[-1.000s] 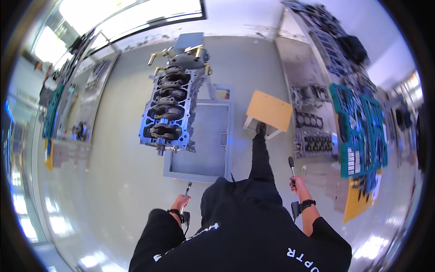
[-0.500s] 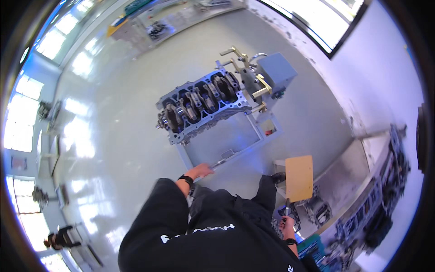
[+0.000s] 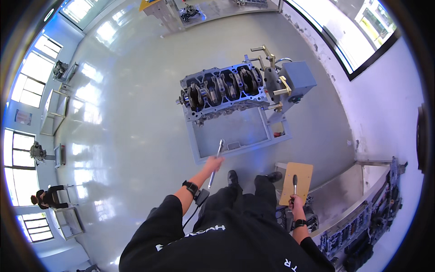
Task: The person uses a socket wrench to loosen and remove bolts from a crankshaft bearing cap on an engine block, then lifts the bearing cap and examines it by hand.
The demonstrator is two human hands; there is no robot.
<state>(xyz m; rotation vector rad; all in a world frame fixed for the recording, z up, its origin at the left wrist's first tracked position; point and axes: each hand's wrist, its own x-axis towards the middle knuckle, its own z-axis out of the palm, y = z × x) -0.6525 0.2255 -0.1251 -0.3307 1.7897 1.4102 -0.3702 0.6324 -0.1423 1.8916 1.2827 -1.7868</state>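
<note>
My left hand (image 3: 213, 164) is closed around a long silver bar-shaped wrench (image 3: 220, 146), whose head points away from me toward the engine block. In my right hand (image 3: 296, 202) is a shorter hand tool (image 3: 295, 182) with a silver shaft and a dark rounded end, held upright over a tan wooden board (image 3: 304, 174). Ahead of both hands, an engine block (image 3: 220, 113) is mounted on a stand with its crankshaft (image 3: 222, 86) facing up. Neither tool touches the block.
The stand's grey box (image 3: 299, 78) and brass-coloured handles (image 3: 283, 86) are at the block's right. A bench with engine parts (image 3: 362, 226) runs along the right wall. Another workbench (image 3: 217, 19) stands at the back. A person (image 3: 47, 197) is at the far left.
My left hand has swung the wrench to point more away from me. My right hand has risen with its tool to in front of the board. The view has shifted.
</note>
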